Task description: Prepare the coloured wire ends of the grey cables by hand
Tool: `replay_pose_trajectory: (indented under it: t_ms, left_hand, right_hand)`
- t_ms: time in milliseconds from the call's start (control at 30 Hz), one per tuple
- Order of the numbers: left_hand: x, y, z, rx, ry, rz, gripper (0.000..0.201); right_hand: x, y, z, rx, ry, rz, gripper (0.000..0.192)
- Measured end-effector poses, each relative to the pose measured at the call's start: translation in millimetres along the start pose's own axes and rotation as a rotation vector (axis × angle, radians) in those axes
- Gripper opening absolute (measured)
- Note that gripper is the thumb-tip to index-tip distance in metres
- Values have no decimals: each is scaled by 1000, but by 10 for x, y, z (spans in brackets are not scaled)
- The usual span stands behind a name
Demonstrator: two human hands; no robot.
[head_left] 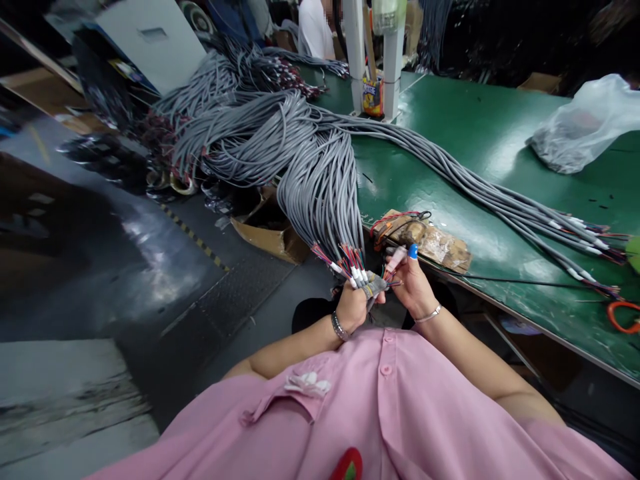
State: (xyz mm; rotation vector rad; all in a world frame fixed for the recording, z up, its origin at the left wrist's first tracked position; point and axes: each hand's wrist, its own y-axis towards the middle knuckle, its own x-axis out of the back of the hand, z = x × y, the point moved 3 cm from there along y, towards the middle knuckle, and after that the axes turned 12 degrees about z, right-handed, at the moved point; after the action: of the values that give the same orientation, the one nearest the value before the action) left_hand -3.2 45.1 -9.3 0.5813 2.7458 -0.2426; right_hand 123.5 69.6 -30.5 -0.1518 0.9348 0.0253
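Note:
A thick bundle of grey cables (320, 180) hangs off the green table's (480, 140) edge toward my lap. Its ends show red, green and white wires (350, 263). My left hand (353, 305) is closed around the cable ends just below those wires. My right hand (413, 283), with a blue cap on one fingertip, pinches a few thin coloured wire tips beside the left hand. Both wrists wear bracelets.
More grey cables (505, 200) run across the table to the right. A brown packet with red wire (415, 233) lies at the table edge. A clear plastic bag (580, 127) sits far right. A cardboard box (270, 230) stands on the floor. A person in white (315, 27) stands far back.

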Motion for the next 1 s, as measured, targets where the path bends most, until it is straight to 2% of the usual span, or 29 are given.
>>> replay_pose_trajectory:
  t_ms: [133,233,400,833,1000]
  left_hand:
    - [-16,-48,-46,-43,7,19,26]
    - [-28,-70,-84,-72,14,23,29]
    - [-45,-54,-105,-78,22,-9,30]
    - [-39,0,-50,-54,-65,-79,18]
    - [-22,-4,-26,-44,-13,-44,19]
  right_hand:
    - [-38,-78,45,-68,5,40,45]
    - [-74,-118,85,-116,-6,78,40]
    - [-67,-114,115,-65,-76,67,32]
    - [-7,-66,76,-51,-28,2,27]
    - [-30,-70,75,-66,-33,7,30]
